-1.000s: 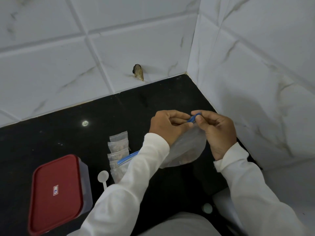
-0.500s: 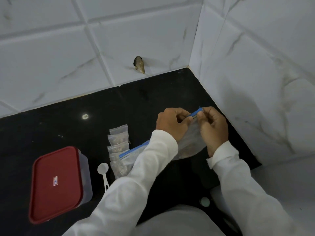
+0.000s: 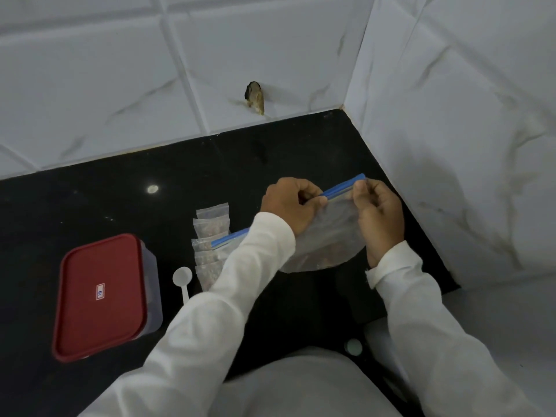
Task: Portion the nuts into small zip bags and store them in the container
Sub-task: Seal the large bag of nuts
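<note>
Black desk in tiled corner: large zip bag held above it, blue seal strip slanting lower-left to upper-right, left hand and right hand both pinching strip close together near upper-right end; small filled bags and lidded container off to left.

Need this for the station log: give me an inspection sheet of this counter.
Surface: glossy black counter.
Job's things: large zip bag holding nuts; small filled bags in a row; container with red lid on; white scoop.
Clutter: nothing seen.
Grippers: left hand and right hand pinch the large bag's blue zip strip.
Cables: nothing seen.
Surroundings: white tiled walls meeting in a corner; brown stub on the back wall.
</note>
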